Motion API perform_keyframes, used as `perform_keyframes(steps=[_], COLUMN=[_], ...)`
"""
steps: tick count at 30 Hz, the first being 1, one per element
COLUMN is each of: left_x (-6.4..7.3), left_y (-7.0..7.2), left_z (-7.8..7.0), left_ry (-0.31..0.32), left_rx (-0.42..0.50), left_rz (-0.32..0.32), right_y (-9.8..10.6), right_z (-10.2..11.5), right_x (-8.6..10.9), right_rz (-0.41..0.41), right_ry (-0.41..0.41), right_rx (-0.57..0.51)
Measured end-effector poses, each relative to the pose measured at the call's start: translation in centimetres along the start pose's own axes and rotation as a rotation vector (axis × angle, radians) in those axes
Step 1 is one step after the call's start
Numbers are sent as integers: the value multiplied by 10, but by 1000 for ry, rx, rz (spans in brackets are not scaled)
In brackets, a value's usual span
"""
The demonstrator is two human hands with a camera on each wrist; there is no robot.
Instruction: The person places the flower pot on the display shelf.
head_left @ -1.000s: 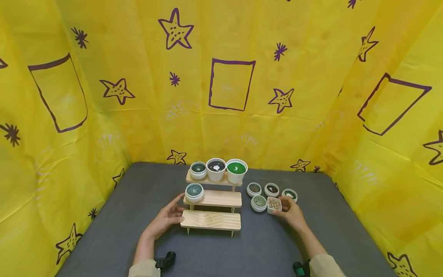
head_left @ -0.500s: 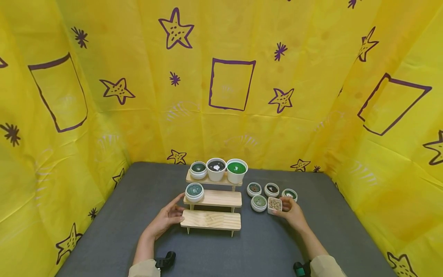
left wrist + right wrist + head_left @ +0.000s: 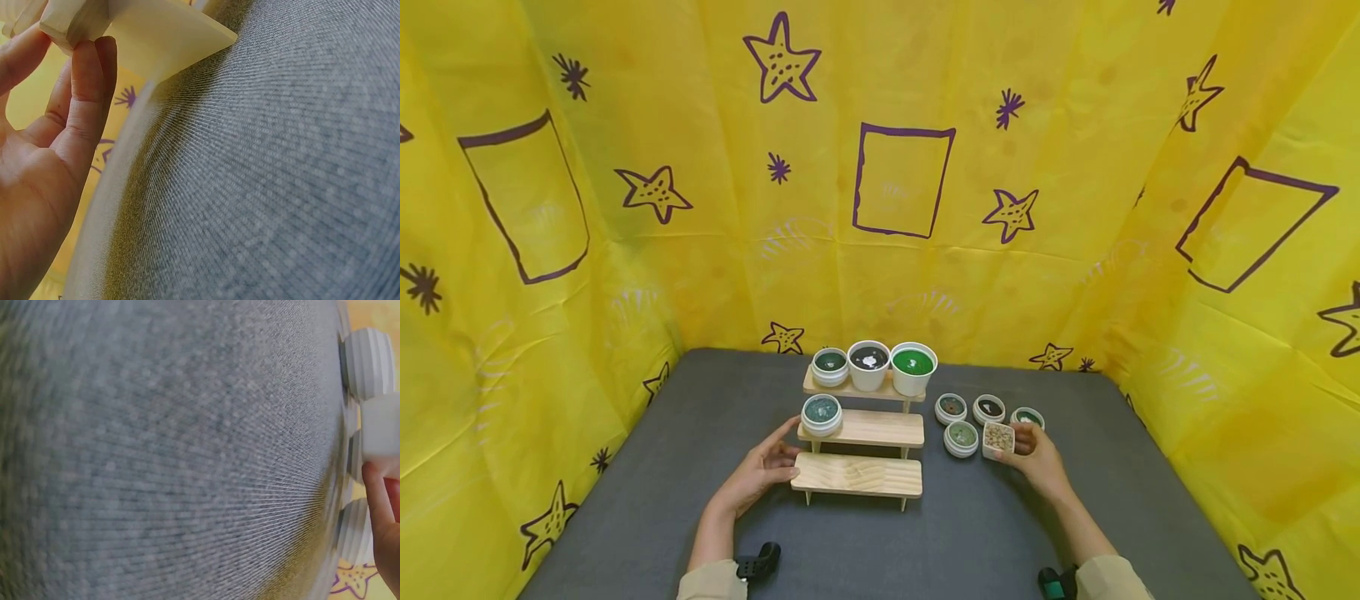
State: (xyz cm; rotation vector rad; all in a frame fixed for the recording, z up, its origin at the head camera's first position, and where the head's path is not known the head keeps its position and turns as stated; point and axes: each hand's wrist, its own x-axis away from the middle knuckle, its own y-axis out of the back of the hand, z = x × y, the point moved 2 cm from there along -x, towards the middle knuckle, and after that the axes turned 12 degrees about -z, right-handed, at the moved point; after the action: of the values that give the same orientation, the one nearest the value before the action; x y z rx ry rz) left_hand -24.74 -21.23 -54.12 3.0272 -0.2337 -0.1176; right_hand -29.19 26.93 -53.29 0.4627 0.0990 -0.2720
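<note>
A three-step wooden stand (image 3: 857, 475) stands mid-table in the head view. My left hand (image 3: 752, 477) pinches the left end of its lowest step; the left wrist view shows thumb and fingers (image 3: 86, 87) at the board's end. My right hand (image 3: 1037, 462) holds a small square white pot (image 3: 998, 438) filled with beige granules, thumb on its near side. In the right wrist view this white pot (image 3: 382, 428) is raised off the table, partly cut by the frame edge. A round pot (image 3: 1027, 418) with dark green content lies partly behind my right fingers.
Round white pots stand right of the stand, among them a pale green one (image 3: 961, 438), a dark one (image 3: 989, 408) and a brownish-green one (image 3: 951, 408). A blue-green pot (image 3: 822, 414) sits on the middle step. Two cups (image 3: 912, 379) and a pot (image 3: 831, 367) fill the top step.
The square pot in my right hand has shifted slightly right and up, away from the pale green pot. My left hand has stayed at the stand's lowest step.
</note>
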Motion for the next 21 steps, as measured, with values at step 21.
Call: perform_keyframes(steps=[21], left_x=[0], left_y=[-1], left_z=[-2], left_ry=[5], left_rx=[14], left_rz=[3], right_y=[2], right_z=[26], right_x=[3], right_rz=[-63], right_ry=[59], right_rx=[19])
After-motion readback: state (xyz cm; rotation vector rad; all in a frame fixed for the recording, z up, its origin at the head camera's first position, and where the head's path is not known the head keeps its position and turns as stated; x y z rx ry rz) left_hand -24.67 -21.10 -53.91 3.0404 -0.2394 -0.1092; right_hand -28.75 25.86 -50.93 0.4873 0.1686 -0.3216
